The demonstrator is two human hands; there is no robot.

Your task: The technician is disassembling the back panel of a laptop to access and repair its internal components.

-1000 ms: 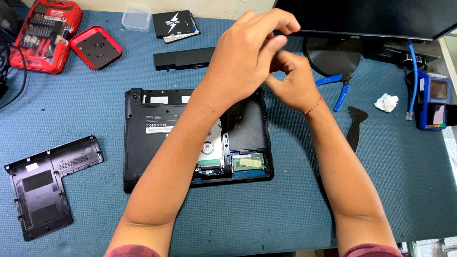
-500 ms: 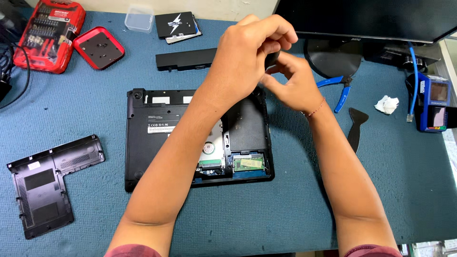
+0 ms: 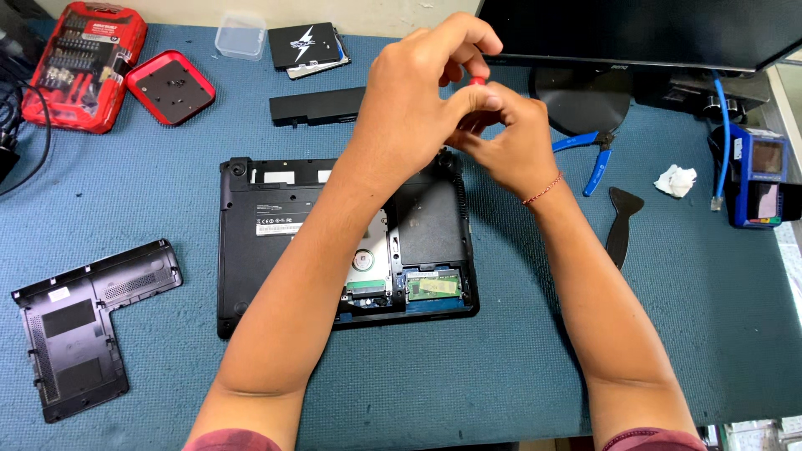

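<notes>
Pinching red-capped tool (image 3: pixel 477 81) between both hands

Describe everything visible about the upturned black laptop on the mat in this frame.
The black laptop lies bottom-up and flat on the blue mat, its plastic underside matte. Its access panel is off, exposing a silver hard drive and a green memory module in the open bay. A white label sits near the upper left, and the battery slot along the top edge looks empty. The left forearm crosses above it; both hands, the left hand and the right hand, meet above its top right corner, contact unclear.
</notes>
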